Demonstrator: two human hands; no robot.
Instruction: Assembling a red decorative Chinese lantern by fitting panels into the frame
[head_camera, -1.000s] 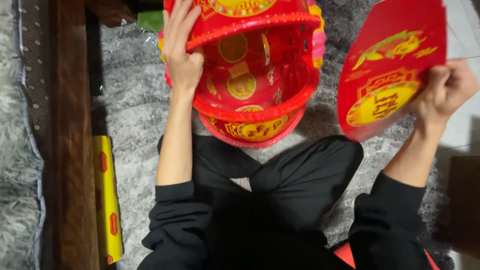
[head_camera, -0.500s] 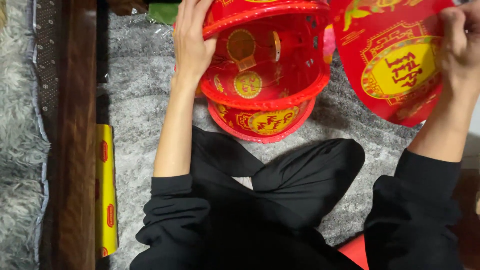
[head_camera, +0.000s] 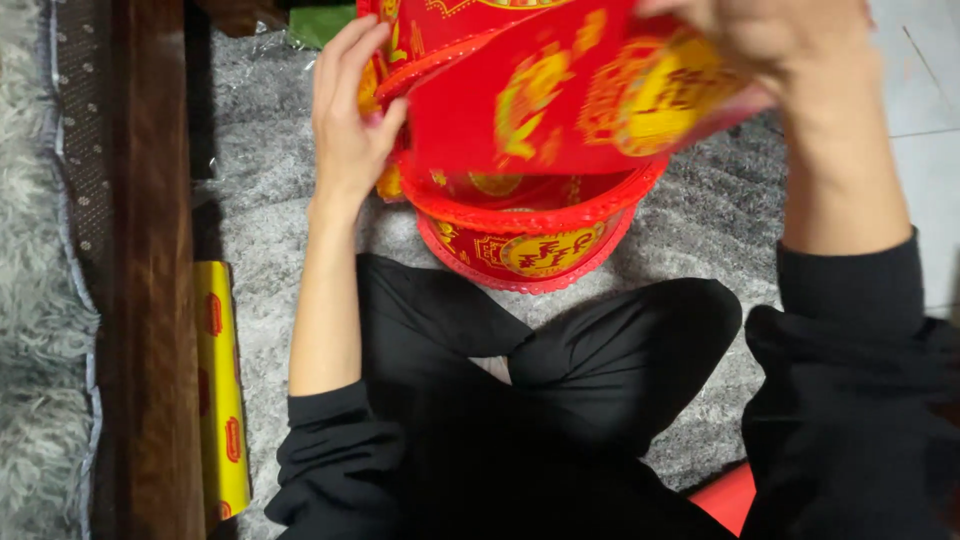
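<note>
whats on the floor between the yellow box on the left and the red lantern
In the head view, only grey shaggy rug lies between the yellow box and the red lantern; the left hand's forearm crosses above it.

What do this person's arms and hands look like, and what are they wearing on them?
Both arms wear black long sleeves, pushed up so the forearms are bare. The left hand and right hand are bare: no gloves, and no rings, watch or markings show on either.

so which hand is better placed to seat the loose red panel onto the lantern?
Probably right. The right hand grips the red panel and holds it over the lantern. The left hand grips the lantern's side, so it looks better used as the brace.
</note>
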